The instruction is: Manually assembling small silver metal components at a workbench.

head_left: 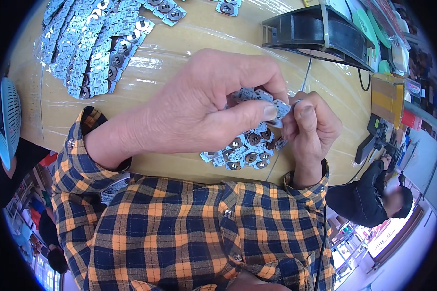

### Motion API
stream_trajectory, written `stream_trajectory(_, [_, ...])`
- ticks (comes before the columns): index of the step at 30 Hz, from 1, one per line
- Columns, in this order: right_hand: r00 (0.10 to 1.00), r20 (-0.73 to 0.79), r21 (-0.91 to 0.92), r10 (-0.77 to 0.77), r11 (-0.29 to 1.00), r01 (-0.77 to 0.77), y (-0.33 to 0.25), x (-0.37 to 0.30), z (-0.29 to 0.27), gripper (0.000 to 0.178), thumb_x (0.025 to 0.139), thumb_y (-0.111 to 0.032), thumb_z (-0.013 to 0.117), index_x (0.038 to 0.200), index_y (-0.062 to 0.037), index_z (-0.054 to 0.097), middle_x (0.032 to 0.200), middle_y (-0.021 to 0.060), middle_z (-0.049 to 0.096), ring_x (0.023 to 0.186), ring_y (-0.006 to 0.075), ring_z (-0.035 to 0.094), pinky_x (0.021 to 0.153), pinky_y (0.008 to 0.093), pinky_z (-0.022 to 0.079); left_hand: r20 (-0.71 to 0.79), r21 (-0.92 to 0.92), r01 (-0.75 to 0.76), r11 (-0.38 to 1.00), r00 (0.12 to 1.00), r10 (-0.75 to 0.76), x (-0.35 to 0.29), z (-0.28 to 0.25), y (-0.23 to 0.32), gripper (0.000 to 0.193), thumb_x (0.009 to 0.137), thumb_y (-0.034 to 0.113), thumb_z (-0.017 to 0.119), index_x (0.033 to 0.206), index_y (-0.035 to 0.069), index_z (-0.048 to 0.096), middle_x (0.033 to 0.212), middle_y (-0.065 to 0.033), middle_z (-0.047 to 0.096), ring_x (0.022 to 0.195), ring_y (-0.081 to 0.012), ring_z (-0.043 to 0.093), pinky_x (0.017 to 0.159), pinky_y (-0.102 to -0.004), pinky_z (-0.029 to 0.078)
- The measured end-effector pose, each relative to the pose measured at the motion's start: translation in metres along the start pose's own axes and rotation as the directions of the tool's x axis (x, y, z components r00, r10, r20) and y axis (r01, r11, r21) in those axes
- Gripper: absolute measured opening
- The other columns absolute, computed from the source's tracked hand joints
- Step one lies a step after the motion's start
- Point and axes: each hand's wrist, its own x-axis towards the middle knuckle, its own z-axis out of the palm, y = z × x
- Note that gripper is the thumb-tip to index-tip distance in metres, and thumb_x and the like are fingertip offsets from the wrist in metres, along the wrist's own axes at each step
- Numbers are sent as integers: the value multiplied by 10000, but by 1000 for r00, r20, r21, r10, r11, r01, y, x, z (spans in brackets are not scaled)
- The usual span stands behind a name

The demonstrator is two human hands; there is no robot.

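My left hand (199, 102) is closed around a short row of small circuit boards (280, 106), its thumb pressing on the nearest one. Close against the end of that row, my right hand (311, 121) is pinched. A small round grey disc (298, 102) shows at its fingertips, looking like a coin cell, though most of it is hidden. Below both hands lies a loose pile of similar boards (250, 157), several bearing round dark holders.
Overlapping rows of circuit boards (92, 48) cover the table (170, 53) at the far left. At the far right stand a black blower fan (306, 31) and a cardboard box (386, 94). A blue fan (7, 121) is at the left edge. Another person (364, 201) sits at right.
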Motion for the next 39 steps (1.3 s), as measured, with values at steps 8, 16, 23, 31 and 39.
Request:
stream_trajectory(8, [986, 88, -238, -141, 958, 158, 2, 0, 3, 256, 944, -192, 616, 765, -10, 599, 616, 38, 574, 496, 117, 535, 473, 246, 403, -12, 170, -116, 979, 993, 120, 3, 2, -4, 149, 869, 58, 604, 997, -16, 622, 832, -82, 618, 646, -149, 580, 566, -259, 437])
stream_trajectory(16, [963, 73, -324, -258, 907, 268, 8, 0, -2, 264, 848, -216, 723, 740, -5, 607, 592, 58, 542, 482, 177, 519, 457, 293, 382, -10, 205, -60, 977, 998, 64, 2, 0, 0, 162, 866, 72, 613, 1002, -15, 605, 842, -101, 613, 722, -184, 601, 621, -280, 452])
stream_trajectory(23, [960, 53, -267, -275, 923, 279, 6, 1, 4, 263, 835, -205, 733, 726, -12, 591, 597, 75, 516, 467, 201, 490, 448, 313, 368, 21, 272, -194, 943, 981, 195, 3, 3, -7, 165, 852, 46, 618, 1002, -14, 588, 862, -114, 598, 724, -202, 596, 615, -306, 449])
stream_trajectory(31, [894, 211, -428, -394, 785, 447, -4, 8, 5, 252, 817, -154, 738, 707, -13, 561, 595, 88, 476, 469, 224, 479, 443, 323, 367, 50, 102, -43, 994, 998, 38, 0, 5, 1, 194, 865, -29, 498, 1052, -21, 547, 860, -104, 571, 717, -162, 584, 594, -297, 440])
stream_trajectory(39, [979, 115, -288, -167, 938, 194, -2, 3, 3, 168, 855, -75, 677, 729, 0, 596, 574, 73, 521, 471, 182, 518, 454, 294, 388, 27, -76, 307, 949, 952, -306, -1, 0, 5, 130, 915, 9, 549, 1040, -22, 566, 827, -40, 596, 675, -44, 553, 575, -185, 438])
